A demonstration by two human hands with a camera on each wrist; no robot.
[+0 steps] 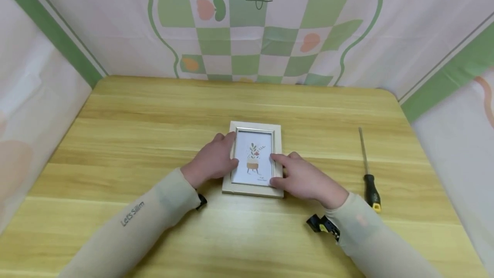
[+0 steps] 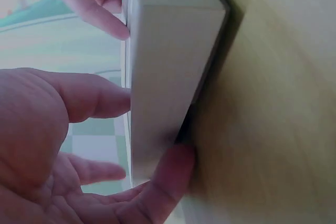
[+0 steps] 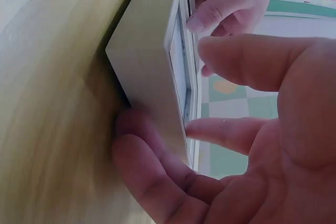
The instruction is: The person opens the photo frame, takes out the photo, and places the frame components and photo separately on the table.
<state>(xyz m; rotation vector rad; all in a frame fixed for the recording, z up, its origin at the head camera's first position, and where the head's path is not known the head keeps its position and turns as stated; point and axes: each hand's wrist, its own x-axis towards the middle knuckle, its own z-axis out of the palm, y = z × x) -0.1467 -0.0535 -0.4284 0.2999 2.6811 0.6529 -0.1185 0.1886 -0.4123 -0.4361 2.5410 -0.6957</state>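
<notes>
A pale picture frame (image 1: pixel 252 189) lies face up around the middle of the wooden table, holding a print (image 1: pixel 252 162) of a potted plant. My left hand (image 1: pixel 214 160) grips its left side, the thumb over the front. On the opposite side, my right hand (image 1: pixel 305 179) holds the frame with thumb and a finger over the front edge. In the left wrist view, a fingertip (image 2: pixel 176 166) reaches the lower edge of the frame's side (image 2: pixel 173 66). Curled fingers (image 3: pixel 139 158) likewise meet the lower edge in the right wrist view. Whether the frame is slightly raised I cannot tell.
To the right lies a screwdriver (image 1: pixel 372 192) with a black and yellow handle, its shaft pointing away. Behind the wooden table (image 1: pixel 154 110) hangs a green-and-white checked cloth (image 1: pixel 247 42). A black device (image 1: pixel 324 226) is on the right wrist.
</notes>
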